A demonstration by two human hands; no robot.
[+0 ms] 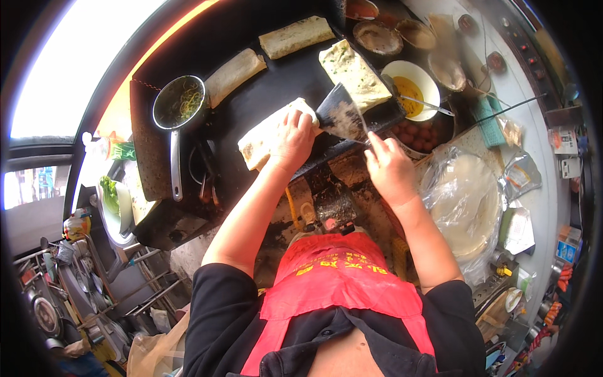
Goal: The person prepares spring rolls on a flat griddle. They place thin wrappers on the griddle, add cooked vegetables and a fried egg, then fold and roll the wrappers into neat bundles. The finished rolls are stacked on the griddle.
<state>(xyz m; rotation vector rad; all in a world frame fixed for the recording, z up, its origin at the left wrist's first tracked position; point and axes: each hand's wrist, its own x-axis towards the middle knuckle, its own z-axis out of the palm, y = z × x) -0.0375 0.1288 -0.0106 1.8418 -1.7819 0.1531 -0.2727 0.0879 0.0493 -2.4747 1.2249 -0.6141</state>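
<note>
My left hand (294, 143) lies on a folded flatbread (266, 136) near the front of the black griddle (264, 89), its fingers curled over the bread's right end. In my right hand (391, 167) is the handle of a wide metal scraper (340, 115); most of the handle is hidden by the fingers. The stained blade is tilted, its left corner close to or touching that bread. A pale flatbread flecked with green (355, 77) lies just beyond the blade. Two browner folded flatbreads, one at the back (297, 37) and another to the left (235, 75), rest on the griddle.
A saucepan with noodles and greens (181, 102) stands at the griddle's left. To the right are a white bowl of yellow liquid (411, 92) with a spoon, a pot of round brown items (417, 135), and plastic-covered dough (461, 202). Crusted bowls (378, 37) sit behind.
</note>
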